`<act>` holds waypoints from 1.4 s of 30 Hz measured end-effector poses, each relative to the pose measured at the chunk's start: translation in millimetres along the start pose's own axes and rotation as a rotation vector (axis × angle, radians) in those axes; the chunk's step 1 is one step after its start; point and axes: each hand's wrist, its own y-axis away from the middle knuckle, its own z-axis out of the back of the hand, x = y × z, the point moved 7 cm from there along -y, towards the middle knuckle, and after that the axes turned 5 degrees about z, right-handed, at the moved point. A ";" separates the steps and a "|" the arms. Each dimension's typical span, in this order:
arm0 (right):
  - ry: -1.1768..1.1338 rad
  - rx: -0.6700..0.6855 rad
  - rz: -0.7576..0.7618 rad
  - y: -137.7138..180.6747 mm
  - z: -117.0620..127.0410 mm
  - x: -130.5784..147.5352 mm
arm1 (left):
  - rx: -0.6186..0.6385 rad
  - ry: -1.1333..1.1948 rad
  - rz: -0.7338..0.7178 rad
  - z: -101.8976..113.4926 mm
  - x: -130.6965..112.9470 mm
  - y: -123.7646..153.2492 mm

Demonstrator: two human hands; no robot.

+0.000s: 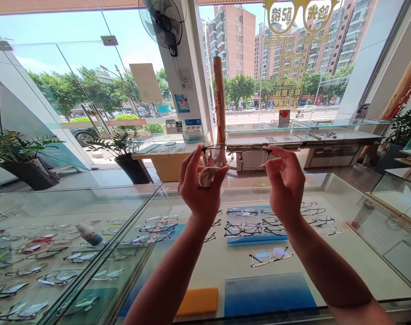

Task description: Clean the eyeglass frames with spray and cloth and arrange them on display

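A pair of dark-framed eyeglasses (pixel 255 158) is held up above the glass display counter, lenses facing the window. My left hand (pixel 202 180) grips its left end, with a bunched pale cloth (pixel 206 177) tucked in the same fingers. At the other end, my right hand (pixel 285 178) pinches the frame between thumb and fingers. Below my hands, inside the counter, lie rows of eyeglasses (pixel 242 229) on blue trays, and one separate pair (pixel 271 256) sits nearer to me.
A glass display counter (pixel 327 185) spans the foreground, with an orange box (pixel 198 301) and a blue panel (pixel 268 293) inside. A small bottle (pixel 89 233) stands at left. Beyond are potted plants (pixel 131 158), a wooden post (pixel 219 99), more showcases (pixel 266 135) and a wall fan (pixel 163 22).
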 end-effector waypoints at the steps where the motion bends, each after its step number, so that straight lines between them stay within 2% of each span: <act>1: -0.037 -0.007 -0.028 -0.9 0.9 -2.2 | 0.021 -0.003 0.016 -1.1 0.3 -0.3; 6: -0.186 -0.050 -0.123 -4.3 5.2 -15.0 | 0.077 0.059 0.068 -4.3 1.3 0.2; 11: -0.268 -0.020 -0.241 -4.2 4.2 -29.4 | 0.118 0.104 0.115 -8.1 3.9 2.9; 19: -0.436 -0.006 -0.368 -4.1 0.3 -32.9 | 0.123 0.215 0.215 -11.7 8.9 5.0; 27: -0.370 -0.004 -0.358 -2.2 0.3 -35.4 | 0.231 0.342 0.333 -17.6 19.4 7.4; 30: -0.382 0.007 -0.352 -2.1 -0.8 -32.5 | 0.227 0.423 0.367 -18.6 21.6 8.0; 36: -0.321 0.038 -0.337 -1.4 0.0 -35.5 | 0.211 0.522 0.347 -17.0 13.4 5.1; 39: -0.328 0.064 -0.314 -2.4 -0.1 -36.0 | 0.207 0.591 0.494 -19.1 19.9 7.6; 42: -0.429 0.062 -0.288 -5.5 0.4 -33.4 | 0.236 0.726 0.767 -28.6 30.5 15.4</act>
